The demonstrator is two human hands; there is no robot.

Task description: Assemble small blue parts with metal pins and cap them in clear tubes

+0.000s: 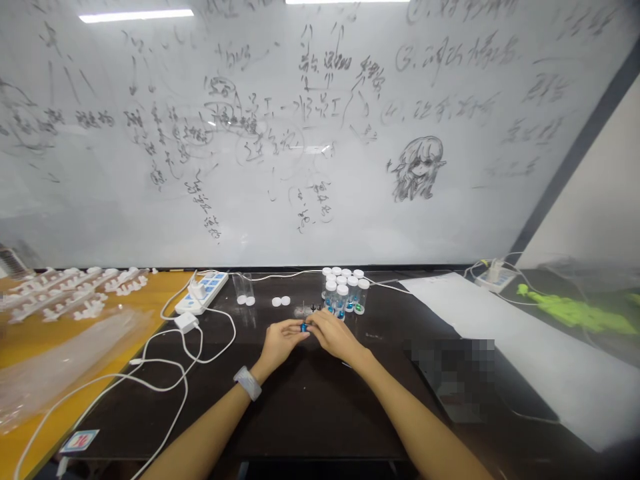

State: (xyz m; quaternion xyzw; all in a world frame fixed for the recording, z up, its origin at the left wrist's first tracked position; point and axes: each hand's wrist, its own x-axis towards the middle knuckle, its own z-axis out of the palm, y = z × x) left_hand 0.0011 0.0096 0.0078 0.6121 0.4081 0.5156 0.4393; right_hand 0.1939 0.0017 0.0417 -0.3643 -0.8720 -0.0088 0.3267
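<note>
Left hand [281,343] and right hand [336,335] meet above the dark counter [295,417]. Each grip is clamped, fingertips together, on a small blue piece [304,327] held between them. Just beyond the right hand stands a cluster of clear jars [342,291] with white caps, several containing blue items. Two loose white lids [281,301] lie farther left, near two upright clear tubes [244,288].
</note>
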